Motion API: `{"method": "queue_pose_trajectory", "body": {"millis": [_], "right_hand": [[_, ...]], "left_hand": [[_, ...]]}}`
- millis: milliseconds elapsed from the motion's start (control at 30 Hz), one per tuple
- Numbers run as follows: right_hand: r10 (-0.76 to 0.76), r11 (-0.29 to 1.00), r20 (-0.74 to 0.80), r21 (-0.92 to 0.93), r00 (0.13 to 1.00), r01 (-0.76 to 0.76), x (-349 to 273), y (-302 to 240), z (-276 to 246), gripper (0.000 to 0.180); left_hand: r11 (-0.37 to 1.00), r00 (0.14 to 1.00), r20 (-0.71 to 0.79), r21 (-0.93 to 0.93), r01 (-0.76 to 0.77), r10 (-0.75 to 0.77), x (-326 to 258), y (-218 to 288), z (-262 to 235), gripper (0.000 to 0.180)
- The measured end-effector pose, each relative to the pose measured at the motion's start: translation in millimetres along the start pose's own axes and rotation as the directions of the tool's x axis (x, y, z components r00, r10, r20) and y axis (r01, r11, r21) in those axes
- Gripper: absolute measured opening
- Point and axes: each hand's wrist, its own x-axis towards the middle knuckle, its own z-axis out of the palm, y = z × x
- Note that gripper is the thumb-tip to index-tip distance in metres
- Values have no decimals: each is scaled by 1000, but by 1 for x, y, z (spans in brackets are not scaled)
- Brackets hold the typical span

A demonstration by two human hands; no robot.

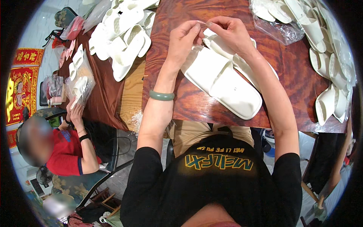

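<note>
A white slipper point(236, 92) lies on the table in front of me, its toe strap toward the far side. Another white slipper point(242, 65) sits just to its right, partly covered by my right hand and forearm. Above their far ends my left hand point(184, 41) and my right hand point(231, 33) are both closed in a pinch, fingertips close together. Between them runs a thin pale strand point(200, 22), too fine to make out well. A green bangle point(162, 95) circles my left wrist.
The reddish wooden table point(166, 109) carries a heap of white slippers point(123, 36) at the far left and more slippers point(319, 62) with clear plastic bags point(281, 34) at the right. A person in red point(70, 151) handles bagged slippers point(79, 85) on the left.
</note>
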Motion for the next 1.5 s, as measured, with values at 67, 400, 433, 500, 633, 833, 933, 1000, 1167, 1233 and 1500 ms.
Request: {"method": "queue_pose_trajectory", "body": {"millis": [67,400,433,500,633,833,933,1000,1167,1233,1500], "right_hand": [[19,999,1,-46,1000,-19,0,2,-1,27],[30,992,-35,-120,999,-34,-4,-7,2,26],[26,996,-39,-81,999,-29,-4,-6,2,26],[35,996,-36,-79,999,-37,-5,-6,3,26],[85,986,-5,-143,996,-85,-5,-8,-1,21],[90,988,-9,-128,996,-90,1,-9,-1,19],[-101,944,36,-311,994,107,5,-16,9,20],[-121,960,-2,-253,993,117,1,-6,10,19],[102,993,114,-67,988,-95,-12,-11,-10,16],[58,997,116,-54,992,-52,-12,-6,1,15],[80,996,218,25,973,-88,-5,-11,-6,13]], "left_hand": [[1000,1000,9,7,-5,4,0,0,1,19],[998,999,11,46,-30,30,-2,1,-2,20],[999,1000,11,42,-16,16,-2,1,-1,20],[999,1000,13,27,-18,18,-2,-1,-2,20],[1000,1000,22,12,-17,17,-1,-1,0,20],[999,1000,11,54,6,-6,1,2,4,17],[938,999,-46,346,24,-8,-6,11,-4,17],[858,962,-20,458,-234,273,-9,3,-3,17],[916,973,-43,349,-198,227,-11,5,13,17],[911,976,-39,369,-186,215,-14,3,3,19],[964,994,12,242,-106,106,-14,15,0,25]]}}
